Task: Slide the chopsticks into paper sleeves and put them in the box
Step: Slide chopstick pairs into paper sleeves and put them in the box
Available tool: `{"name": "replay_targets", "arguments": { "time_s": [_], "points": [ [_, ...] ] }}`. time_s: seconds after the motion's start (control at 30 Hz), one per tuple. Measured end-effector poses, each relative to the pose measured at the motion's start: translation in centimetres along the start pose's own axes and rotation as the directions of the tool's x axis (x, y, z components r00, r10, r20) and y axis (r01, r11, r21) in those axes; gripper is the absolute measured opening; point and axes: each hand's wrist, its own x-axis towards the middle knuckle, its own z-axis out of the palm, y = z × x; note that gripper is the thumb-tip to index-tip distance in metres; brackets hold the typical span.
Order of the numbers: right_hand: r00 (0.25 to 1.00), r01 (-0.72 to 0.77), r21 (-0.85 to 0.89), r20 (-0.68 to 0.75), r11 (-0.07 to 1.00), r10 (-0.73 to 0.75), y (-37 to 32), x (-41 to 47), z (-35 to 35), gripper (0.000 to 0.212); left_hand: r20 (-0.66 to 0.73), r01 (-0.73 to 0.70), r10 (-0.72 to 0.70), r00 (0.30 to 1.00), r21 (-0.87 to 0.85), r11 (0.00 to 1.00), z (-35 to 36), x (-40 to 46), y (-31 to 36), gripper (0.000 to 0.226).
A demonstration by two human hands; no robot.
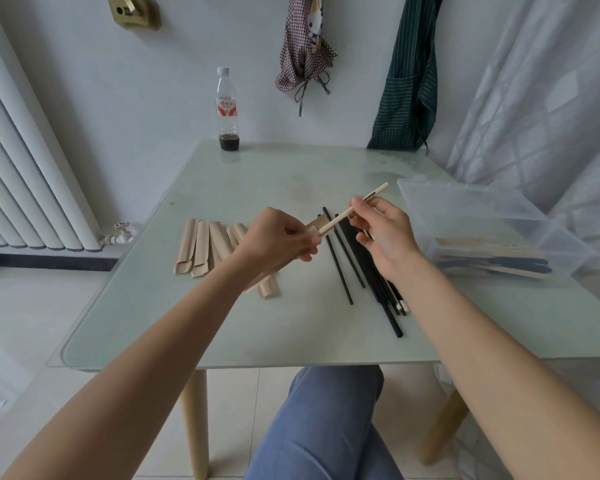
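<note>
My left hand (280,239) grips a brown paper sleeve (314,226) above the table, its open mouth facing right. My right hand (381,230) pinches a pair of light wooden chopsticks (343,213), tilted up to the right, with the lower tips at the sleeve's mouth. Several empty paper sleeves (201,247) lie flat to the left, partly hidden by my left hand. A heap of black chopsticks (361,268) lies under my right hand. The clear plastic box (482,216) stands at the right and holds several sleeved chopsticks (492,258).
The glass table (257,323) has a plastic bottle (227,109) with dark liquid at its far edge. A radiator (25,174) stands at the left, cloth bags and an apron hang on the wall, and a curtain hangs at the right. My knee shows below the table's near edge.
</note>
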Motion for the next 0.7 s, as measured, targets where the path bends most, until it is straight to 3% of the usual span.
{"name": "replay_targets", "arguments": {
  "time_s": [0.2, 0.27, 0.3, 0.37, 0.4, 0.47, 0.53, 0.6, 0.7],
  "points": [
    [1.000, -0.011, -0.027, 0.024, 1.000, 0.012, 1.2, 0.7, -1.0, 0.017, -0.028, 0.014, -0.012, 1.000, 0.063, 0.998, 0.8, 1.0, -0.8, 0.016],
    [0.998, -0.016, -0.280, -0.062, 0.960, -0.002, 1.9, 1.6, -2.0, 0.029, -0.074, 0.033, -0.025, 0.997, 0.099, 0.995, 0.8, 1.5, -1.3, 0.016],
    [0.995, -0.028, -0.532, -0.097, 0.846, -0.028, 2.2, 2.1, -2.6, 0.032, -0.095, 0.041, -0.030, 0.995, 0.120, 0.992, 0.8, 1.7, -1.5, 0.016],
    [0.994, -0.057, -0.903, -0.090, 0.426, -0.057, 3.1, 2.9, -3.5, 0.030, -0.118, 0.060, -0.045, 0.992, 0.133, 0.989, 0.9, 2.2, -1.6, 0.016],
    [0.997, -0.062, -0.963, -0.073, 0.262, -0.030, 3.4, 3.2, -3.7, 0.027, -0.118, 0.070, -0.055, 0.991, 0.129, 0.989, 1.0, 2.5, -1.7, 0.016],
    [0.996, -0.075, -0.993, -0.070, 0.089, 0.058, 3.6, 3.6, -3.8, 0.022, -0.104, 0.090, -0.075, 0.992, 0.137, 0.987, 1.1, 3.2, -1.8, 0.018],
    [0.989, -0.100, -0.994, -0.094, 0.054, 0.111, 3.4, 4.3, -3.7, 0.018, -0.084, 0.106, -0.095, 0.992, 0.139, 0.985, 1.2, 3.8, -2.0, 0.021],
    [0.986, -0.120, -0.989, -0.108, 0.089, 0.129, 3.2, 5.1, -3.9, 0.014, -0.068, 0.109, -0.101, 0.993, 0.141, 0.984, 1.3, 4.3, -2.2, 0.022],
    [0.976, -0.146, -0.981, -0.121, 0.130, 0.182, 2.7, 5.5, -4.0, 0.028, -0.055, 0.099, -0.091, 0.994, 0.152, 0.983, 1.6, 4.6, -2.4, 0.021]
  ]
}}
